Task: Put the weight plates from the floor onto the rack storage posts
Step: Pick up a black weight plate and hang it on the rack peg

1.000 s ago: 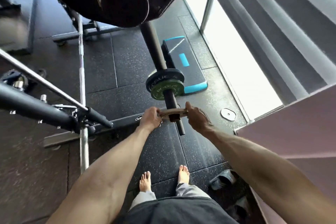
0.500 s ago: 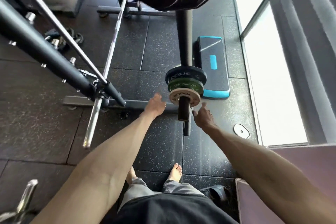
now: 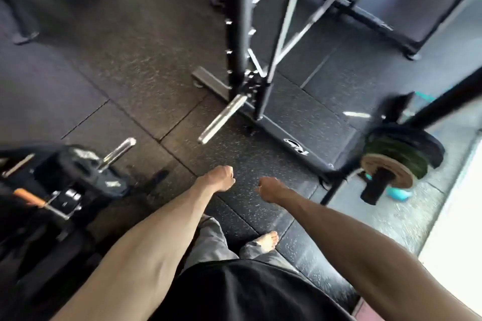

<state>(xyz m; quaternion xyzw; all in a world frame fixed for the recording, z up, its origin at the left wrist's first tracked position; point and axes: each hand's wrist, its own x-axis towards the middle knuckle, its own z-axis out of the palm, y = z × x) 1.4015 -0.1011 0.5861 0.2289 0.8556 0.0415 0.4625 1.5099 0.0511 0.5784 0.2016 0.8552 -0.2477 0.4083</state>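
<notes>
A storage post [image 3: 375, 184] at the right carries three plates: a tan one [image 3: 391, 168] at the front, a green one [image 3: 401, 154] behind it and a black one [image 3: 427, 146] at the back. My left hand [image 3: 217, 178] and my right hand [image 3: 270, 189] hang curled and empty over the floor, well left of that post. Black weight plates [image 3: 86, 168] lie on the floor at the left around a chrome bar end [image 3: 117, 150].
The black rack upright [image 3: 241, 21] and its base [image 3: 294, 135] stand ahead. A chrome barbell sleeve [image 3: 223, 118] juts toward me. A blue step [image 3: 399, 191] shows behind the loaded post. A bright window strip lies at the far right. My bare foot [image 3: 267, 241] is below.
Both hands slid the tan plate onto the post, let go and drew back. My view has swung left, so the loaded post now sits at the right edge.
</notes>
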